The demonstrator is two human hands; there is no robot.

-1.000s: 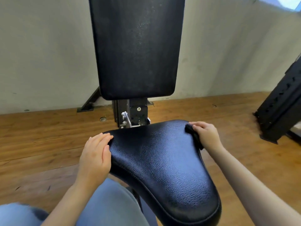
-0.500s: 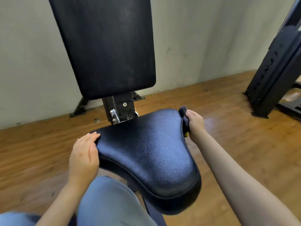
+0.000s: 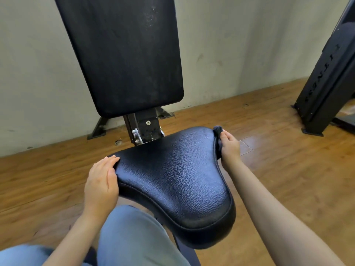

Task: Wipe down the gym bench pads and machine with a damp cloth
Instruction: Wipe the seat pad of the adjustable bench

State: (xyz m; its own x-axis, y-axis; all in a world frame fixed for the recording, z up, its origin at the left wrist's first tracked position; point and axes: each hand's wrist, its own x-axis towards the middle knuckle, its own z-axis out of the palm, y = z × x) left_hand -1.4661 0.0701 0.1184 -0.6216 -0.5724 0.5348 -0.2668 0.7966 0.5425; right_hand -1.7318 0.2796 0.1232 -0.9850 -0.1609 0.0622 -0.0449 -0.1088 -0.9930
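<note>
**Wiping the right edge of the seat pad**

My right hand point(image 3: 230, 146) is clamped on a small dark grey cloth point(image 3: 218, 131), with the fingers curled round it, and it presses the cloth against the side wall of the black, grained, triangular leather seat pad point(image 3: 172, 181). On the clock face of the pad this is at about two o'clock, near the wide rear corner. Only the top of the cloth shows above the knuckles; the rest is hidden between palm and pad, so I cannot tell how it is folded.

My left hand point(image 3: 101, 181) lies flat at about nine o'clock, with fingers straight and together, the fingertips over the rear left corner. It holds nothing; I judge that it steadies the pad.

To do this step well, I think the cloth should stay pressed into the seam line and run along the edge toward six o'clock, in one long stroke, where the narrow front nose is. The pressure should come from the palm, not only from the fingertips, because the rounded side wall can let the cloth slip off. The left hand should push back lightly against it.

Further out, at twelve o'clock, the tall black rectangular back pad point(image 3: 123, 54) stands upright and shows pale dusty marks, so I judge it is not yet wiped. Below it is the black steel bracket with bolts point(image 3: 148, 129). A black machine column point(image 3: 330, 73) stands at two o'clock on the wooden floor point(image 3: 288, 169).
</note>
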